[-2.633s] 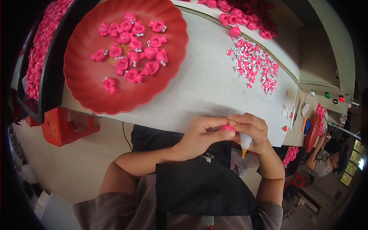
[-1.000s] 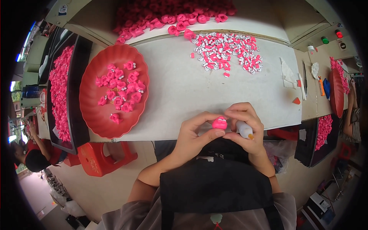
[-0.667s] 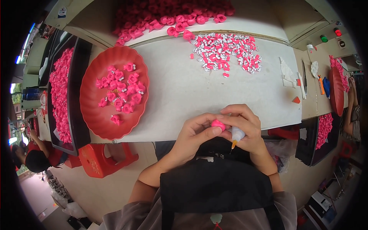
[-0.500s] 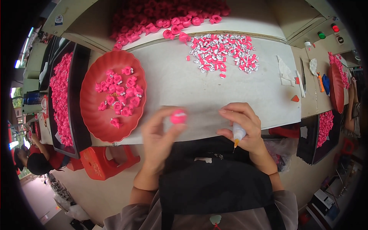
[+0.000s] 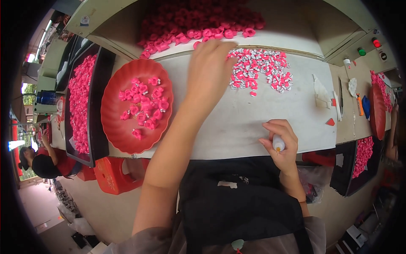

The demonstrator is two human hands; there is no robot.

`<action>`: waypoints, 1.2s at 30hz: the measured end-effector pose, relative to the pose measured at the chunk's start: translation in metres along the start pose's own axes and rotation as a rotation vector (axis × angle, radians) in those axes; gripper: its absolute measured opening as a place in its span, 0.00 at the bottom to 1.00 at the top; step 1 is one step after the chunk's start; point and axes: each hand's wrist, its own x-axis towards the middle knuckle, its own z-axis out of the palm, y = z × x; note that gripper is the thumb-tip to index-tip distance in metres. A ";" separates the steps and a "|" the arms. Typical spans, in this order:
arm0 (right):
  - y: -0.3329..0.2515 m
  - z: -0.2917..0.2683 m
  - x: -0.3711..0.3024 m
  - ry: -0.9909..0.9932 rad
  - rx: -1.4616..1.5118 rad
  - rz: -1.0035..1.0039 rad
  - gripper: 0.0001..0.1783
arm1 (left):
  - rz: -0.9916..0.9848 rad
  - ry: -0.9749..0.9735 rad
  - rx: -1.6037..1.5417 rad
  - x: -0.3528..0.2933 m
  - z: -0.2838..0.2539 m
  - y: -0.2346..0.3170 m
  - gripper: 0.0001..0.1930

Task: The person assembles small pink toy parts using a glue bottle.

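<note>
My left hand (image 5: 213, 63) is stretched far forward over the white work surface (image 5: 228, 127), back of the hand up. It is blurred, and its fingertips are partly hidden, so what they hold, if anything, does not show. They are beside the heap of pink hollow pieces (image 5: 207, 33) on the shelf and the spread of small pink-and-white pieces (image 5: 260, 70). Near the front edge, my right hand (image 5: 285, 142) is closed round a small white needle-tipped squeeze bottle (image 5: 278, 144), its tip pointing toward me.
A red scalloped plate (image 5: 112, 122) with several pink pieces stands at left, beside a black tray (image 5: 98, 127) of pink pieces. A white paper scrap (image 5: 321, 93), tweezers (image 5: 341, 95) and an orange cutter (image 5: 360, 104) lie at right. A person (image 5: 50, 158) sits far left.
My left hand has moved forward from the front of the table to the shelf; the round pink piece it held no longer shows. My right hand keeps the bottle, its tip turned slightly.
</note>
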 end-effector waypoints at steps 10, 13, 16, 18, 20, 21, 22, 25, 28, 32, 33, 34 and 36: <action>0.008 -0.014 -0.015 0.141 0.336 0.017 0.29 | -0.013 0.070 0.225 0.069 0.096 -0.013 0.11; 0.023 -0.022 -0.020 0.013 0.426 0.007 0.32 | -0.291 0.010 -0.671 0.044 0.056 0.007 0.13; 0.009 -0.020 -0.015 0.036 0.514 0.061 0.24 | -0.678 -0.209 -1.376 -0.008 0.014 0.029 0.14; 0.003 -0.021 -0.013 -0.003 0.397 0.090 0.21 | -0.875 -0.289 -1.637 -0.045 0.002 0.035 0.15; -0.009 -0.021 -0.010 -0.050 0.281 0.120 0.17 | -0.946 -0.299 -1.713 -0.078 -0.001 0.034 0.15; -0.014 -0.020 -0.008 -0.025 0.312 0.142 0.16 | -0.907 -0.299 -1.683 -0.093 0.000 0.032 0.15; -0.018 -0.020 -0.008 0.003 0.339 0.167 0.15 | -0.868 -0.302 -1.656 -0.101 -0.002 0.033 0.15; -0.023 -0.019 -0.008 0.136 0.429 0.124 0.19 | -0.939 -0.258 -1.608 -0.113 -0.017 0.046 0.15; -0.028 -0.011 0.001 0.237 0.605 0.080 0.23 | -0.803 -0.283 -1.505 -0.124 -0.022 0.044 0.16; -0.035 -0.002 0.005 0.300 0.593 -0.091 0.26 | -0.801 -0.260 -1.468 -0.130 -0.029 0.048 0.16; -0.037 -0.001 0.005 0.296 0.586 -0.087 0.26 | -0.763 -0.268 -1.418 -0.129 -0.031 0.049 0.15; -0.040 0.001 0.003 0.244 0.504 -0.171 0.26 | -0.727 -0.275 -1.365 -0.130 -0.033 0.049 0.15; -0.047 -0.001 0.001 0.119 0.344 -0.266 0.28 | -0.707 -0.254 -1.348 -0.131 -0.033 0.051 0.15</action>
